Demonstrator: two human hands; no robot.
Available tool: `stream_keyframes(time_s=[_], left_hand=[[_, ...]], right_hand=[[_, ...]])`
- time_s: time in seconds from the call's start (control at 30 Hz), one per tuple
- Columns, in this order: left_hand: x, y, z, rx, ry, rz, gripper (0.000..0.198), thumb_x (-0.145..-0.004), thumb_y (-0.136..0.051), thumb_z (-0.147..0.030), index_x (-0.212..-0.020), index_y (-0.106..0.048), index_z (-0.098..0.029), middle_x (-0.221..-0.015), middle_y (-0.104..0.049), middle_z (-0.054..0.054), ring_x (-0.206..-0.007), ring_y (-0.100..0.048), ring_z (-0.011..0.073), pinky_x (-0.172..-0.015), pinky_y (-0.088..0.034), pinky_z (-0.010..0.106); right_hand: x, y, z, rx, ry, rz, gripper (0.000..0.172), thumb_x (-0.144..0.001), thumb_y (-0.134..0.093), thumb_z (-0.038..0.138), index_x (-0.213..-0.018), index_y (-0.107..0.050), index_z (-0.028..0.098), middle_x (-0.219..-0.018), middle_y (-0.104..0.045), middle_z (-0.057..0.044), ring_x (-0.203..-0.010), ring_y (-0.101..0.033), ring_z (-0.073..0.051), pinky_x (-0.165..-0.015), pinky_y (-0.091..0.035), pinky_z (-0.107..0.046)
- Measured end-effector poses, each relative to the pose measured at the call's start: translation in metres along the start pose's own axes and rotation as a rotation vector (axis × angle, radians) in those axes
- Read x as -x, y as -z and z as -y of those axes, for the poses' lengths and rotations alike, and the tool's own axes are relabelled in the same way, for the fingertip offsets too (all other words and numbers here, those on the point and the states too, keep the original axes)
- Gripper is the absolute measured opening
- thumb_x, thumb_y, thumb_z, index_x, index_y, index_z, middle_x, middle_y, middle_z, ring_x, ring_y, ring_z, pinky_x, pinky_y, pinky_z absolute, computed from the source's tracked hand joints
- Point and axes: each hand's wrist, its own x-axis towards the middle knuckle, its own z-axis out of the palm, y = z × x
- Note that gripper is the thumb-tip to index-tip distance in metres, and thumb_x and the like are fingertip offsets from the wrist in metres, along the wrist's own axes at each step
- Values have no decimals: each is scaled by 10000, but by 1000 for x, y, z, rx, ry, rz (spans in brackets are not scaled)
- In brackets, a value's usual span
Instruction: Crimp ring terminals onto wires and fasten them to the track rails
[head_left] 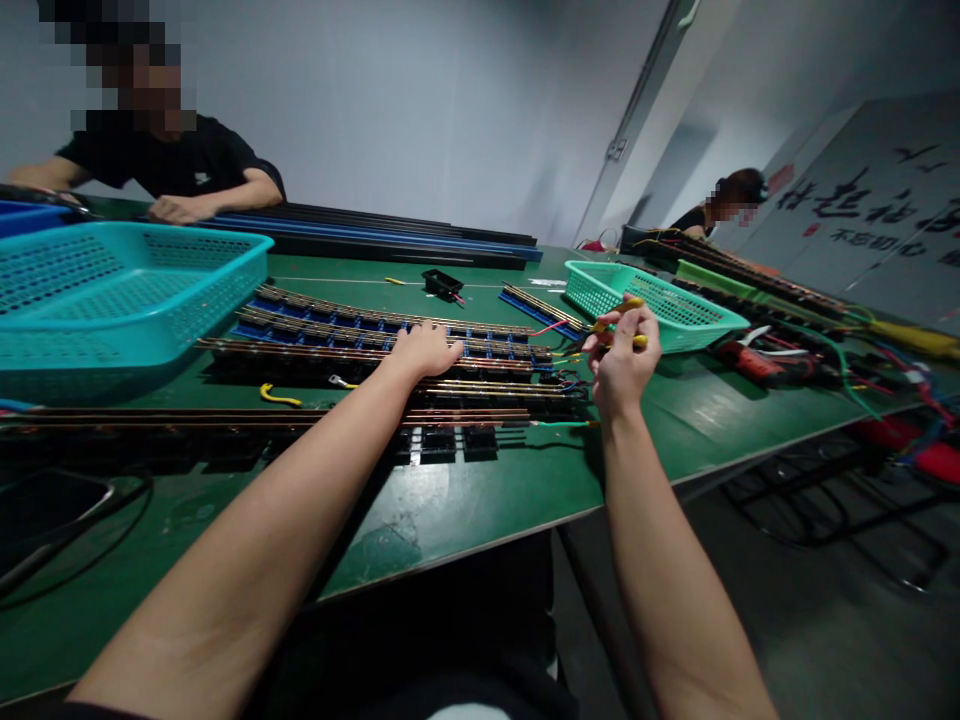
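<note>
My left hand (pixel 427 350) lies on a row of long blue-and-black strips (pixel 337 327) with copper-coloured rods along them. Its thumb points right, and the fingers are spread over the strips. In my right hand (pixel 628 358) is a pair of pliers with yellow-orange handles (pixel 638 342). The jaws point left, close to the strips' right ends, where short coloured wires stick out. A red wire (pixel 551 327) shows there. Nearer me lies a longer black strip (pixel 187 425) with copper rods and a green wire (pixel 566 424) at its end.
A turquoise basket (pixel 225 290) stands at the left and a green basket (pixel 652 300) at the right. Beyond are a small black box (pixel 442 284) and long dark bars (pixel 390 238). A red-handled tool (pixel 757 365) lies right. Two other people sit farther off.
</note>
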Motion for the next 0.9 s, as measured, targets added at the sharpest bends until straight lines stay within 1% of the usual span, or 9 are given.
stream_keyframes(time_s=[0.1,0.3,0.37,0.47,0.57,0.67,0.73,0.8,0.9], left_hand=[[-1,-1,1,4,0,-1,654,-874,-208,-533,-1281,-510,-118,-1354,-469,190,-1196,-472,332,-960,-371,476],[0,-2,1,4,-7,-11,653,-873,-213,-531,-1281,-512,-117,-1351,-471,188,-1198,-471,332,-961,-369,475],[-1,-2,1,0,-5,-10,652,-874,-211,-532,-1283,-510,-121,-1351,-471,187,-1199,-471,329,-961,-369,472],[-1,-1,1,-2,-6,-1,657,-874,-205,-535,-1286,-506,-122,-1359,-465,186,-1203,-466,329,-963,-365,475],[-1,-2,1,2,-1,4,665,-871,-202,-541,-1288,-503,-120,-1365,-460,186,-1200,-465,333,-961,-363,479],[-2,-2,1,5,2,0,663,-870,-206,-542,-1288,-503,-121,-1363,-463,187,-1194,-469,330,-959,-364,473],[-2,-3,1,4,2,-7,659,-871,-207,-541,-1284,-508,-125,-1356,-470,185,-1192,-472,327,-958,-365,471],[-3,-4,2,8,-2,-13,663,-869,-206,-543,-1284,-510,-124,-1354,-471,187,-1192,-473,329,-957,-367,476],[-4,-6,2,13,-1,-14,674,-865,-205,-548,-1287,-506,-119,-1358,-464,192,-1192,-471,334,-957,-365,484]], right_hand=[[-1,1,-7,19,-9,-4,393,-819,-544,515,-1074,-510,218,-790,-557,38,-439,-510,-33,-342,-287,-169],[-4,-1,-19,17,-97,18,440,-776,-570,563,-1044,-497,221,-782,-574,37,-443,-523,-53,-309,-252,-173],[-4,-1,-20,20,-125,5,455,-762,-568,590,-1004,-513,209,-713,-555,49,-399,-477,-47,-307,-234,-175],[-3,-1,-19,54,-138,14,463,-759,-552,617,-922,-551,183,-567,-470,77,-351,-351,-30,-331,-223,-178],[2,-1,-17,169,-73,114,441,-757,-578,588,-867,-605,161,-527,-422,72,-400,-319,-33,-378,-226,-182],[10,-3,-14,337,-7,322,392,-762,-606,527,-846,-656,147,-535,-393,59,-445,-292,-40,-414,-202,-196],[15,-4,-13,427,12,426,371,-777,-598,501,-863,-675,148,-516,-351,63,-453,-266,-46,-433,-193,-207],[18,-4,-13,489,34,457,362,-789,-585,488,-881,-685,153,-505,-323,65,-462,-258,-54,-449,-203,-214],[21,-3,-13,559,71,510,351,-790,-582,479,-881,-699,161,-522,-360,53,-476,-287,-60,-471,-237,-217]])
